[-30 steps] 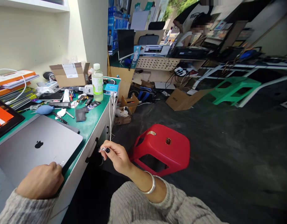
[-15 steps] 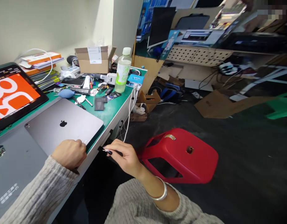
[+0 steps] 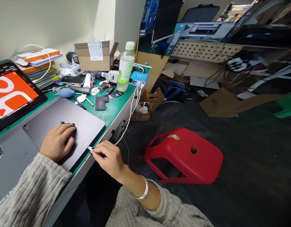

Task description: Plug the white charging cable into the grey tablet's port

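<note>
A grey tablet (image 3: pixel 88 124) lies face down on the green desk mat (image 3: pixel 112 110), logo side up. My left hand (image 3: pixel 57 141) rests flat on its back, fingers spread over the logo. My right hand (image 3: pixel 107 157) pinches the white plug of a charging cable (image 3: pixel 128 116) and holds it at the tablet's near edge. The cable runs up to a blue charger (image 3: pixel 139 77) at the desk's far corner.
A second tablet with an orange screen (image 3: pixel 10 94) stands at the left. A cardboard box (image 3: pixel 94 56), a green drink bottle (image 3: pixel 125 67), tools and a stack of books (image 3: pixel 38 63) crowd the back. A red stool (image 3: pixel 185 156) lies on the floor to the right.
My left hand slid from the tablet's near corner up onto its back. My right hand carried the cable plug left to the tablet's edge. The view swung left and down.
</note>
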A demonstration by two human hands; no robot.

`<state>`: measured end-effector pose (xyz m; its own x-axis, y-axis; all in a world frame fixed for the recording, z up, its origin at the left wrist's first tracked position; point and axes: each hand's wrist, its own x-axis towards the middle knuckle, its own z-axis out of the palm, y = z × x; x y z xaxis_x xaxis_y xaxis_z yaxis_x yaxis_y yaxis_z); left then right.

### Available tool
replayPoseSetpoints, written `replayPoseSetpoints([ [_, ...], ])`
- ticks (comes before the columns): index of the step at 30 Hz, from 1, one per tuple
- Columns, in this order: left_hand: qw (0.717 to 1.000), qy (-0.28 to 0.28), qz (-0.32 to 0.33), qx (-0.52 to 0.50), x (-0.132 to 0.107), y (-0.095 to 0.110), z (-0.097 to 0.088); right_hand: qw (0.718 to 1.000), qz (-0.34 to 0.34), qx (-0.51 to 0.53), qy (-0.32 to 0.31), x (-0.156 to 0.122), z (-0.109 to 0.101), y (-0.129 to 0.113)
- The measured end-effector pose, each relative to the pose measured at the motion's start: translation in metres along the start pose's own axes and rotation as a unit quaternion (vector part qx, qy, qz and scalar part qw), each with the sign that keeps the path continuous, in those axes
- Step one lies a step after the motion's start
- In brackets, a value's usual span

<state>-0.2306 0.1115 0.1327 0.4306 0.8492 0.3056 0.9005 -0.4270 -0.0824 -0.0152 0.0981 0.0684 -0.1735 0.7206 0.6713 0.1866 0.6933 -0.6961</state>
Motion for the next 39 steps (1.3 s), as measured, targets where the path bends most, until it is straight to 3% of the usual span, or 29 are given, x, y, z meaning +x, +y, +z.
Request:
replayPoseSetpoints([
  [9,1.0,-0.005,0.003,0.025,0.001,0.0,-0.001,1.0,0.006,-0.012,-0.006,0.001,0.003,0.004],
  [16,0.995,0.053,0.065,0.06,0.001,-0.008,0.006,0.996,0.008,-0.08,-0.035,0.004,0.011,0.005],
  [26,0.992,0.057,0.075,0.079,0.002,-0.002,0.006,0.993,-0.007,-0.095,-0.073,0.009,0.009,0.007],
  [34,0.991,0.077,0.085,0.064,-0.004,-0.018,0.014,0.995,-0.03,-0.083,0.038,0.002,-0.022,0.004],
  [39,0.99,0.1,0.083,0.054,-0.003,-0.014,0.008,0.995,-0.013,-0.086,0.043,-0.007,-0.034,0.007],
])
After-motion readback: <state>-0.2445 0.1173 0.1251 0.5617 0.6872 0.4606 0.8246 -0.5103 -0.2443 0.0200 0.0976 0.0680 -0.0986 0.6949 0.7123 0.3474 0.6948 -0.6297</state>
